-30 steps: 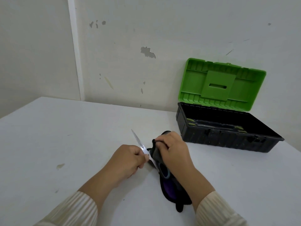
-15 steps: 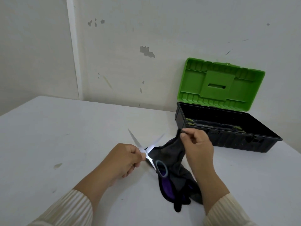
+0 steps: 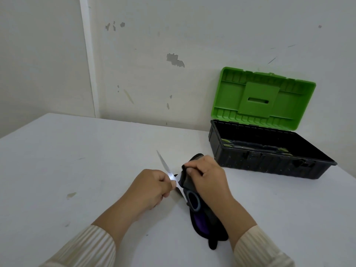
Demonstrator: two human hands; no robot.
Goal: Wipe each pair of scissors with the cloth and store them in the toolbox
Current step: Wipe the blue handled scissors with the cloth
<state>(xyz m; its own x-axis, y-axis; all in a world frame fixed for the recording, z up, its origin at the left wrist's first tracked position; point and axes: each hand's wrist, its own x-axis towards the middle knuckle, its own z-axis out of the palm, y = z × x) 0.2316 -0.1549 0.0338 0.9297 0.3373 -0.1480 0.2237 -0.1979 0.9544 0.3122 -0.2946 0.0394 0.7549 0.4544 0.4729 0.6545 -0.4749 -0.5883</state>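
An opened pair of scissors [image 3: 163, 162] with silver blades and a grey-blue handle loop lies low over the white table [image 3: 77, 160]. My left hand [image 3: 152, 187] pinches one blade near the pivot, and that blade points up and to the left. My right hand [image 3: 206, 180] grips a dark cloth [image 3: 202, 222] bunched around the other blade, which is hidden under it. The cloth trails down under my right wrist and shows a purple patch. The toolbox [image 3: 269, 160], black with a green lid standing open, sits at the right rear.
The toolbox lid [image 3: 265, 99] leans against the white wall behind the table. Inside the box a few tools with green-tipped handles [image 3: 227, 143] lie along the far side. The table's right edge runs just past the toolbox.
My right hand, which had drawn the cloth off towards the blade tip, has come back down to the pivot and covers the second blade again. My left hand has stayed in place.
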